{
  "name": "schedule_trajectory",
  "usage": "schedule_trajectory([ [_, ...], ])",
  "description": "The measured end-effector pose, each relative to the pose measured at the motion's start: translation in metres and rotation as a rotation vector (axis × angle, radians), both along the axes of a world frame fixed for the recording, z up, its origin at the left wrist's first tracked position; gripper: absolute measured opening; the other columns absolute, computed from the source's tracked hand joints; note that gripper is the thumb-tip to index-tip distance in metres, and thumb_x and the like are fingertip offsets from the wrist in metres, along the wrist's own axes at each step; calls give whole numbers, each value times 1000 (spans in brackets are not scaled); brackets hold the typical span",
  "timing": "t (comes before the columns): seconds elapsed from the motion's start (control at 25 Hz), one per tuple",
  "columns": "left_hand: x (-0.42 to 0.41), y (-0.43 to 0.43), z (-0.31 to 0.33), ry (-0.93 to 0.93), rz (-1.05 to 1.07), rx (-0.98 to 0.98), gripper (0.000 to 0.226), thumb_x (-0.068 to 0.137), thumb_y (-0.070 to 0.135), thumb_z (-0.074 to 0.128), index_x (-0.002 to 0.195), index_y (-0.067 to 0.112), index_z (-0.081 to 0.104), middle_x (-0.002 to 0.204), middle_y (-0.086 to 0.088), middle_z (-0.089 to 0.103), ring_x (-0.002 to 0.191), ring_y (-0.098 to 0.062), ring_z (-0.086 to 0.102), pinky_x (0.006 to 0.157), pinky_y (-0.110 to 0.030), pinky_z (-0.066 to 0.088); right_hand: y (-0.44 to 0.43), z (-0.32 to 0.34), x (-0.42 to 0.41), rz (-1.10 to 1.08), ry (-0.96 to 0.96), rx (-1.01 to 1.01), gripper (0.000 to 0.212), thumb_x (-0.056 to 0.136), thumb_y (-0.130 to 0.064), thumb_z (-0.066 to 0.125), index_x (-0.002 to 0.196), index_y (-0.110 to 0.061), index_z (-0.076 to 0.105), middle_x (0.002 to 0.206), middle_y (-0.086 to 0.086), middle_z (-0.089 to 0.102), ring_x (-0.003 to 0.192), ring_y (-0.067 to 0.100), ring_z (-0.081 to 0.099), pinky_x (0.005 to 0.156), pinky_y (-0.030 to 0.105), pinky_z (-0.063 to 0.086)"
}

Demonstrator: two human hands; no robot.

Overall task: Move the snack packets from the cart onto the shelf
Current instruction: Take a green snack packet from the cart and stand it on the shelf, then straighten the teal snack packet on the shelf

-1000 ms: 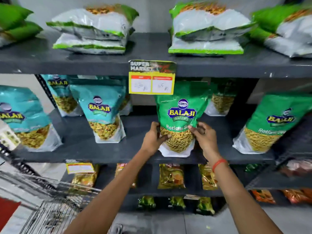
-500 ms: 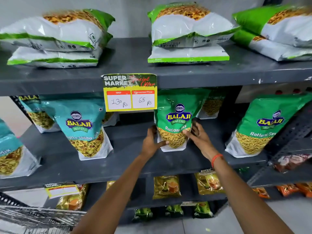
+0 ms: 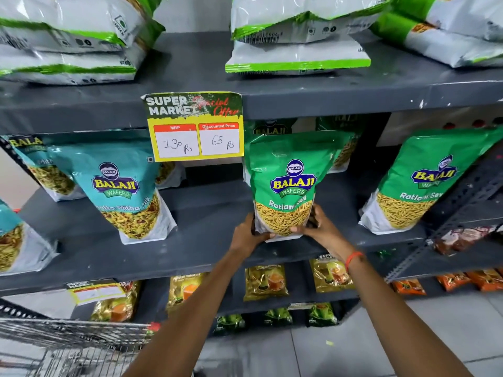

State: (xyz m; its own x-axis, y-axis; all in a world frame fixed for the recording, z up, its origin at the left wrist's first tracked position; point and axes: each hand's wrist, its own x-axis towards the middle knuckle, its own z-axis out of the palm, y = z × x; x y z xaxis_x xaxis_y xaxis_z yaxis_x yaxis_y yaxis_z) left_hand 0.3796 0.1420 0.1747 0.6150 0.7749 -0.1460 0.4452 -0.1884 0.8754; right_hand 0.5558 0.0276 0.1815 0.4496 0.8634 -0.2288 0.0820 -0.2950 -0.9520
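A green Balaji Ratlami Sev packet (image 3: 288,183) stands upright on the middle shelf (image 3: 206,238), in front of another green packet. My left hand (image 3: 249,236) grips its lower left corner and my right hand (image 3: 317,227) grips its lower right corner. Further right on the same shelf leans a second green packet (image 3: 424,186). A teal Balaji packet (image 3: 119,186) stands to the left, with more teal packets behind and beside it. The wire cart (image 3: 68,346) shows at the bottom left; its inside is out of view.
A yellow price tag (image 3: 194,126) hangs from the upper shelf's front edge, just left of the held packet. White and green bags (image 3: 296,34) lie stacked on the top shelf. Small gold and orange packets fill the lower shelves. A slotted metal upright (image 3: 462,202) slants at the right.
The view has moved closer to the shelf and shifted left. Both hands slid down to the green packet's bottom corners, and the packet stands deeper on the shelf.
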Motion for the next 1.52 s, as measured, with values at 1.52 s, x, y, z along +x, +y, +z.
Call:
schedule_trajectory([
  [1.52, -295, 136, -37, -114, 207, -57, 70, 69, 32, 78, 128, 17, 43, 132, -3, 56, 123, -18, 50, 100, -31, 40, 164, -36, -279, 249, -112, 70, 96, 56, -49, 82, 136, -36, 30, 145, -3, 44, 134, 15, 41, 110, 43, 39],
])
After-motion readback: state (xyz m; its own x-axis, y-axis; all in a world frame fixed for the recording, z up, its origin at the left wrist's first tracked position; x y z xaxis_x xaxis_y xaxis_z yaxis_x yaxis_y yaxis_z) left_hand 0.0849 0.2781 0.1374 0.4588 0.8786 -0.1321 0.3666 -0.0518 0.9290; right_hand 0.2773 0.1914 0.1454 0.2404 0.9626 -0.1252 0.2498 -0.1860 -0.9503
